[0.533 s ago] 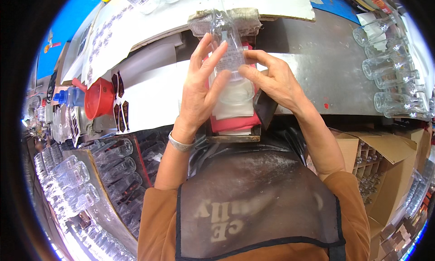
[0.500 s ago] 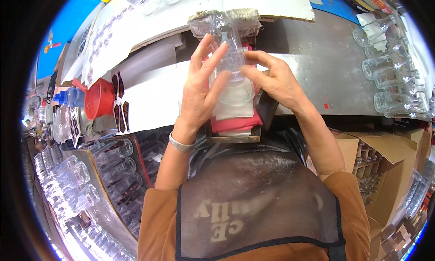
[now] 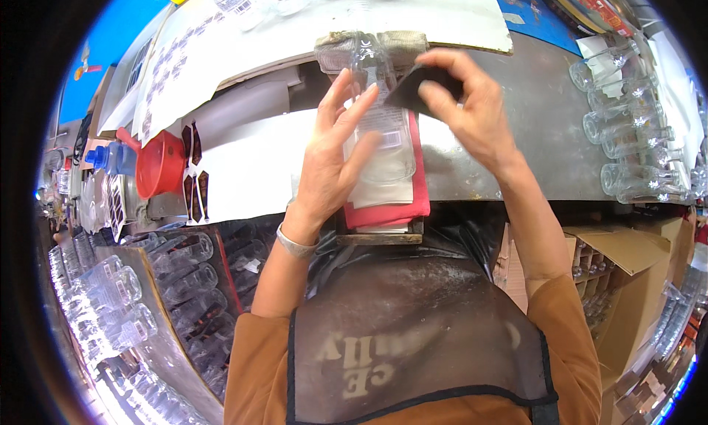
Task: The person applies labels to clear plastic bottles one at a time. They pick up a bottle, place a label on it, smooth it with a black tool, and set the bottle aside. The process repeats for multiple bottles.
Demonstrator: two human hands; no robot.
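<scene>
Bottle [image 3: 383, 109]: clear, lying, neck away, printed lbl w/ barcode [image 3: 389, 139].

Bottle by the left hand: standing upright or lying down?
Lying down: the clear bottle stretches lengthwise over the pink cloth, its neck at the folded greyish cloth, its base toward the apron.

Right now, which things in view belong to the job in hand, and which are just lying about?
Seem part of the job:
bottle, at the left hand
dark pad, in the right hand
red cloth, beneath the bottle
folded cloth, near the bottle's neck

Seem just lying about:
red pan
blue-capped bottle
</scene>
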